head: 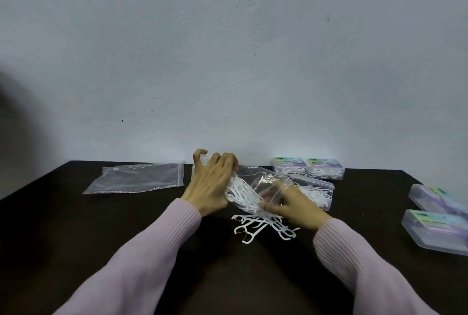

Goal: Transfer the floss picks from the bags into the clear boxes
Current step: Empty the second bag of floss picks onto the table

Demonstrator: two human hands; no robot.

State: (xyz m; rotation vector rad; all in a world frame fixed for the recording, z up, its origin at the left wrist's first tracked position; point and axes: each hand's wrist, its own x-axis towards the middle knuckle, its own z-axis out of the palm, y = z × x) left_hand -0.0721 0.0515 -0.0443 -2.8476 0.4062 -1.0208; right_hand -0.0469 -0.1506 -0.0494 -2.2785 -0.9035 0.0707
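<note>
A clear zip bag holding white floss picks is lifted just above the dark table. My left hand grips its far end, fingers curled into the plastic. My right hand reaches into the bag's mouth and pinches picks there. A loose pile of floss picks lies on the table under the bag. An open clear box with picks inside sits just behind my right hand.
An empty flat bag lies at the back left. Two closed filled boxes stand by the wall. Two closed clear boxes lie at the right edge. The table meets a pale wall behind.
</note>
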